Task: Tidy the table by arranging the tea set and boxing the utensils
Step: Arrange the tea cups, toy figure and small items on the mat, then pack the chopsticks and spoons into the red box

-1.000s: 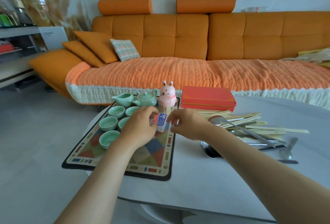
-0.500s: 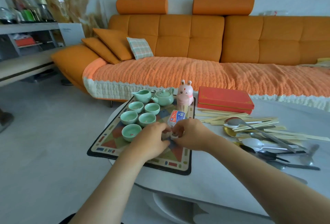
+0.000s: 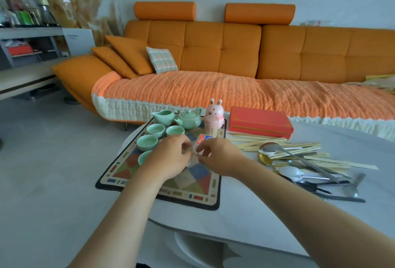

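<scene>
Both hands meet over the middle of the patterned mat (image 3: 119, 179). Left hand (image 3: 168, 158) and right hand (image 3: 218, 156) have fingers curled inward, together pinching a small red-and-blue packet (image 3: 203, 139) that sticks up between them; most of the packet is hidden, so the exact grip cannot be told. Just beyond the left hand sit four visible green cups (image 3: 147, 142), the nearest partly covered by that hand. Farther out stand a green pitcher (image 3: 163, 117) and a green teapot (image 3: 189, 119), side by side. Beyond the right hand stands a pink rabbit-shaped holder (image 3: 214, 118). To the right of the right hand, off the mat, lie loose chopsticks (image 3: 256, 142) and spoons (image 3: 292, 172) in a mixed heap on the white table (image 3: 245, 214). Past the heap rests a closed red box (image 3: 259, 122).
</scene>
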The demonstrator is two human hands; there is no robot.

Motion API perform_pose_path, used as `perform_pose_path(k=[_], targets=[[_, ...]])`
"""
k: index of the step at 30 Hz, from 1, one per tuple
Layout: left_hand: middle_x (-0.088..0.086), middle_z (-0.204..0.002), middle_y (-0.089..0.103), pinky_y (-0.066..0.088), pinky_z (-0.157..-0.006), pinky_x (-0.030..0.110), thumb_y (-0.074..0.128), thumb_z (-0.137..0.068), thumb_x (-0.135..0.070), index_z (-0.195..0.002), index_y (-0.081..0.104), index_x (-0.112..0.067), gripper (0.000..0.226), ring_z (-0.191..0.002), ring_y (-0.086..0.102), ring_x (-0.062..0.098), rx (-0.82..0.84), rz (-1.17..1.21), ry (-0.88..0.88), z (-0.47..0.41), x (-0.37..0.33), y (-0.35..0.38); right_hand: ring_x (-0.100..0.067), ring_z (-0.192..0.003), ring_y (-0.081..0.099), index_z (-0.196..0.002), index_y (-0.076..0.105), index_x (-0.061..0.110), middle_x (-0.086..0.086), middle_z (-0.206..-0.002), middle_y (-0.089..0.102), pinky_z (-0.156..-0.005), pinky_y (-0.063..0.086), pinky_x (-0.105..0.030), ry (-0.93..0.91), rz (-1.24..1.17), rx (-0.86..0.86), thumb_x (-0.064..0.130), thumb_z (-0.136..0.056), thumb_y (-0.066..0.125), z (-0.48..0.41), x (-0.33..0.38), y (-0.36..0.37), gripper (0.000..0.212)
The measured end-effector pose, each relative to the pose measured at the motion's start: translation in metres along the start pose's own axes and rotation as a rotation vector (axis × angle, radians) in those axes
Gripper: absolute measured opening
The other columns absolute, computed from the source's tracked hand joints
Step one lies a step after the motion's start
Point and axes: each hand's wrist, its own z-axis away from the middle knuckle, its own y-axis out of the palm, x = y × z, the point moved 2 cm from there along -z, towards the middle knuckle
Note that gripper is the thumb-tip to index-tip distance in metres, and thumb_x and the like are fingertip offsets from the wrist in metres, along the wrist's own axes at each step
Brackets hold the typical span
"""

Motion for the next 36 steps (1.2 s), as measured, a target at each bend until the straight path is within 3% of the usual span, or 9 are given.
perform_pose_path(k=[5, 9, 12, 16, 20, 22, 26, 30, 36], targets=[[-0.011, -0.118, 0.06, 0.047, -0.087, 0.028, 0.061, -0.092, -0.025, -0.12, 0.06, -0.028, 0.028, -0.101, 0.058, 0.007, 0.012, 0.183, 0.052, -0.034, -0.055, 0.024, -0.014, -0.088, 0.063, -0.115, 0.068, 0.024, 0.007, -0.104, 0.068, -0.083, 0.053, -0.032, 0.05, 0.001, -0.149, 0.024, -0.09, 0.058, 0.015, -0.06, -0.066, 0.027], [-0.009, -0.125, 0.051, 0.045, -0.096, 0.031, 0.059, -0.093, -0.027, -0.131, 0.054, -0.026, 0.038, -0.112, 0.054, 0.011, 0.062, 0.153, 0.138, -0.067, -0.109, 0.058, -0.014, -0.084, 0.064, -0.122, 0.063, 0.022, 0.004, -0.116, 0.062, -0.075, 0.053, -0.028, 0.153, 0.016, -0.207, 0.02, -0.09, 0.06, 0.019, -0.121, -0.105, 0.032], [-0.002, -0.14, 0.046, 0.036, -0.098, 0.028, 0.056, -0.095, -0.026, -0.142, 0.044, -0.023, 0.049, -0.127, 0.044, 0.016, 0.11, 0.047, 0.164, -0.098, -0.128, 0.084, -0.02, -0.107, 0.058, -0.13, 0.056, 0.027, -0.001, -0.131, 0.054, -0.09, 0.051, -0.033, 0.196, 0.115, -0.237, 0.02, -0.089, 0.061, 0.01, -0.166, -0.121, 0.042], [0.007, -0.157, 0.024, 0.026, -0.114, 0.04, 0.053, -0.095, -0.031, -0.151, 0.03, -0.021, 0.061, -0.143, 0.024, 0.026, 0.162, -0.103, 0.102, -0.139, -0.129, 0.118, -0.028, -0.122, 0.048, -0.139, 0.047, 0.033, -0.004, -0.142, 0.04, -0.099, 0.046, -0.041, 0.262, 0.168, -0.205, 0.025, -0.088, 0.062, -0.009, -0.214, -0.128, 0.054], [0.004, -0.165, -0.001, 0.021, -0.115, 0.052, 0.048, -0.095, -0.045, -0.156, 0.014, -0.03, 0.071, -0.15, 0.009, 0.031, 0.253, -0.228, -0.013, -0.166, -0.121, 0.139, -0.035, -0.139, 0.032, -0.148, 0.031, 0.039, -0.006, -0.159, 0.02, -0.109, 0.038, -0.051, 0.302, 0.232, -0.085, 0.042, -0.087, 0.059, -0.027, -0.245, -0.12, 0.068], [0.005, -0.165, -0.001, 0.021, -0.115, 0.051, 0.046, -0.095, -0.049, -0.156, 0.012, -0.031, 0.072, -0.149, 0.011, 0.034, 0.253, -0.271, -0.028, -0.173, -0.12, 0.146, -0.035, -0.14, 0.032, -0.15, 0.027, 0.04, -0.005, -0.162, 0.014, -0.112, 0.035, -0.048, 0.297, 0.213, -0.048, 0.046, -0.088, 0.058, -0.031, -0.254, -0.115, 0.07], [0.003, -0.164, 0.002, 0.021, -0.116, 0.048, 0.046, -0.094, -0.051, -0.157, 0.014, -0.029, 0.074, -0.146, 0.015, 0.037, 0.225, -0.3, -0.033, -0.178, -0.121, 0.154, -0.027, -0.142, 0.034, -0.152, 0.023, 0.041, 0.001, -0.164, 0.004, -0.112, 0.031, -0.034, 0.284, 0.151, -0.029, 0.036, -0.09, 0.057, -0.03, -0.263, -0.114, 0.071], [-0.008, -0.162, 0.007, 0.025, -0.116, 0.048, 0.05, -0.09, -0.05, -0.156, 0.022, -0.03, 0.074, -0.145, 0.018, 0.034, 0.267, -0.193, -0.028, -0.175, -0.126, 0.156, -0.023, -0.143, 0.032, -0.15, 0.028, 0.043, 0.003, -0.164, 0.009, -0.113, 0.03, -0.032, 0.312, 0.112, -0.04, 0.028, -0.087, 0.056, -0.016, -0.269, -0.121, 0.07], [-0.014, -0.152, 0.022, 0.033, -0.111, 0.047, 0.051, -0.084, -0.05, -0.151, 0.032, -0.038, 0.07, -0.138, 0.029, 0.023, 0.308, -0.178, 0.032, -0.155, -0.137, 0.148, -0.023, -0.141, 0.034, -0.147, 0.038, 0.041, 0.004, -0.161, 0.021, -0.114, 0.03, -0.036, 0.348, 0.1, -0.062, 0.035, -0.086, 0.061, 0.017, -0.267, -0.132, 0.065]])
